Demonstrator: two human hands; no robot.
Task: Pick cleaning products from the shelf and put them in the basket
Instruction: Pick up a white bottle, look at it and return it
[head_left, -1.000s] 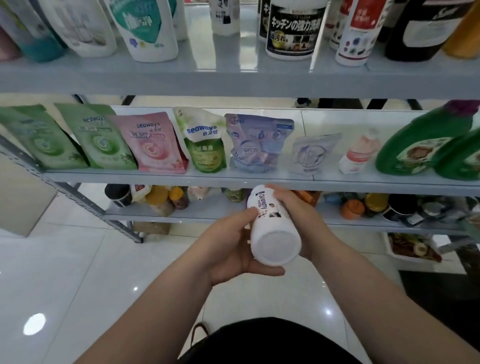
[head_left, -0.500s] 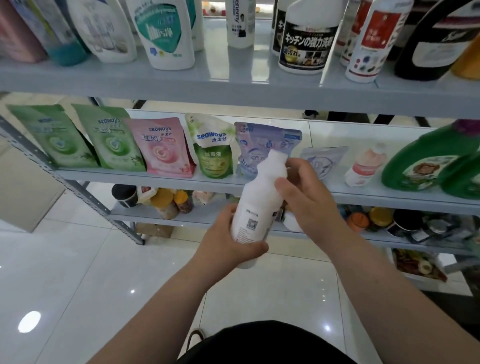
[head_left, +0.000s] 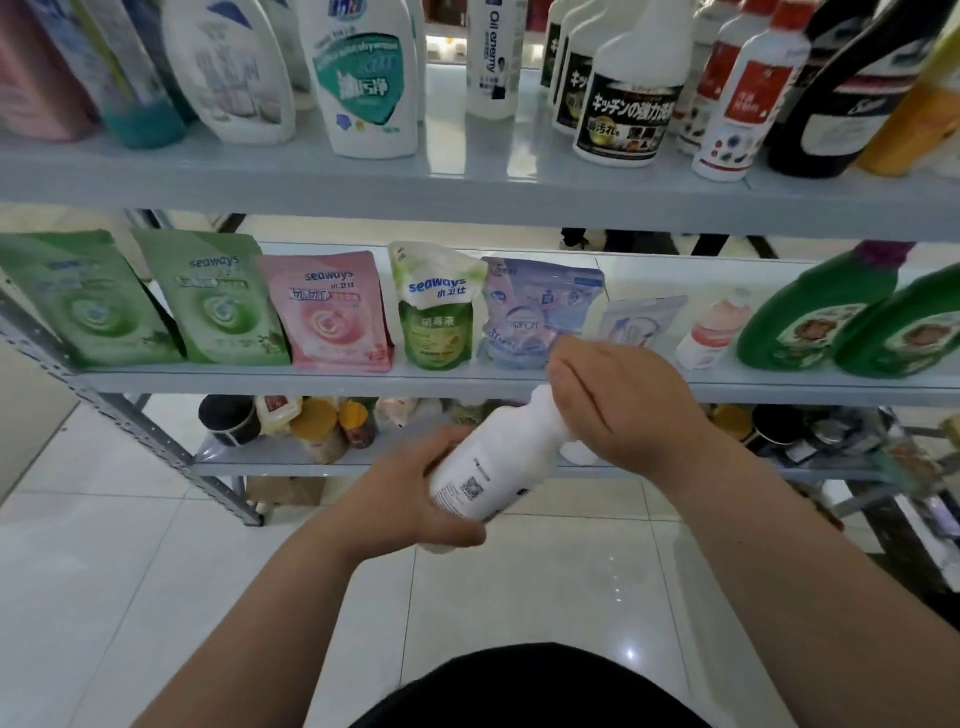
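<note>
Turned from base-on a second ago, the white bottle (head_left: 498, 457) now tilts neck-up before the middle shelf (head_left: 260, 382) front edge, left grip (head_left: 415, 493) wrapping its base, right grip (head_left: 618, 405) curled on its neck, ready for the unseen basket

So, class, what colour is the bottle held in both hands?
The bottle is white; head view.

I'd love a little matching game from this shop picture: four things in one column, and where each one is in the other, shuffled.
Things
1. white bottle
2. pink pouch
3. black-labelled bottle
4. black container

Places
a. upper shelf
b. lower shelf, left end
c. held by left hand and right hand
d. middle shelf

Pairs: 1-c, 2-d, 3-a, 4-b.
</note>
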